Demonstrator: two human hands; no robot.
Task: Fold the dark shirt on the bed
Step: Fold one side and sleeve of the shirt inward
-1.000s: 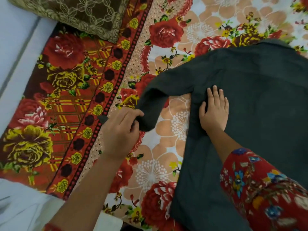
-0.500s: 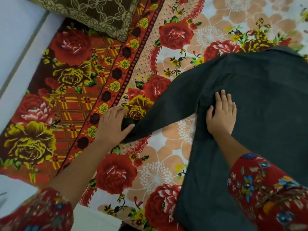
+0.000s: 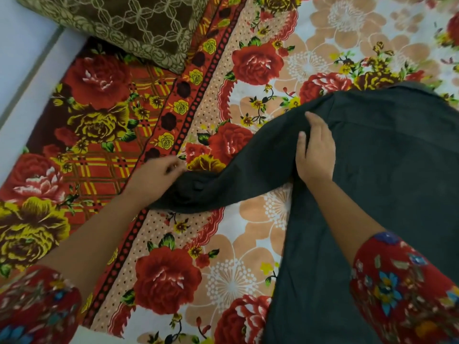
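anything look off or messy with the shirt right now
On the dark shirt, the sleeve end by the left hand lies bunched and creased on the bedsheet, not flat. Nothing looks torn or spilled.

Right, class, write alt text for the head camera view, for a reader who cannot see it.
A person's left hand pinches the end of the sleeve of a dark shirt, stretched out across a red floral bedsheet, while the right hand rests on the shirt near the shoulder. A brown patterned pillow lies at the top left.
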